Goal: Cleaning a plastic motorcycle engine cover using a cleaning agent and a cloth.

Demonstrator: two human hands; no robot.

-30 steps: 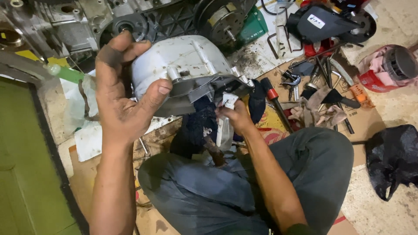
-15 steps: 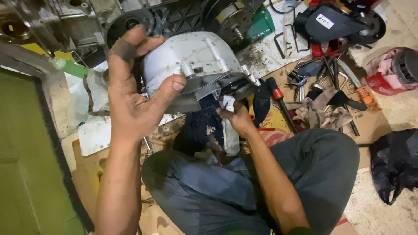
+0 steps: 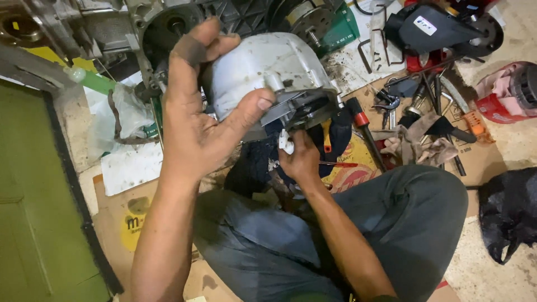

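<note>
A grey metal engine casing [image 3: 263, 72] is held tilted above my lap. My left hand [image 3: 196, 112], grimy with grease, grips its left side, fingers over the top and thumb pressed against the front face. My right hand [image 3: 302, 159] reaches up under the casing's lower edge and is closed around a small white plastic connector [image 3: 286, 142] on wires. A dark cloth [image 3: 257, 162] hangs just below the casing, over my knees.
An engine block [image 3: 168, 28] and black parts lie behind the casing. To the right on cardboard [image 3: 475, 162] lie a red-handled screwdriver [image 3: 363, 131], several tools [image 3: 414, 106] and rags. A red machine [image 3: 512, 92] and black bag [image 3: 509, 215] sit far right; a green panel [image 3: 33, 207] stands left.
The casing and both hands have shifted slightly right and up in view. My left thumb has moved further across the casing's front. My right hand stays under the lower edge.
</note>
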